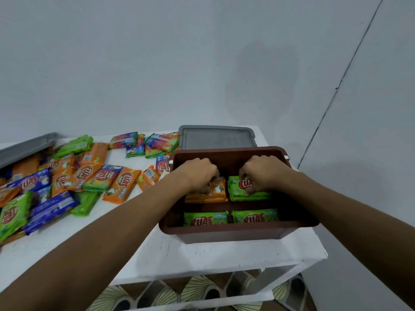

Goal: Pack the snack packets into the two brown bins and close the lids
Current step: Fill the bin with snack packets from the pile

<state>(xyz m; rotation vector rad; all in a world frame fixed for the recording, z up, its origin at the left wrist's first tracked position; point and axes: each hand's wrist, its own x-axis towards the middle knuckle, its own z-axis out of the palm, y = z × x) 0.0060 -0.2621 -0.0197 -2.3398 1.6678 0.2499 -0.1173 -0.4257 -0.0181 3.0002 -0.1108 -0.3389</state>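
An open brown bin [226, 234] stands at the right end of a white table. Inside it, my left hand [197, 173] grips a stack of orange snack packets [219, 191] and my right hand [262, 172] grips a stack of green snack packets [238, 191] beside it. Two more green packets [205, 218] [254, 215] stand along the bin's near wall. Several loose orange, green and blue packets [67, 178] lie spread over the table's left half. A grey lid [216, 136] lies flat behind the bin.
Another grey lid [24, 145] leans at the far left edge, over more packets. The white table [157, 254] ends just right of the bin and close in front of it. A pale wall rises behind. Patterned flooring [202, 288] shows below the table.
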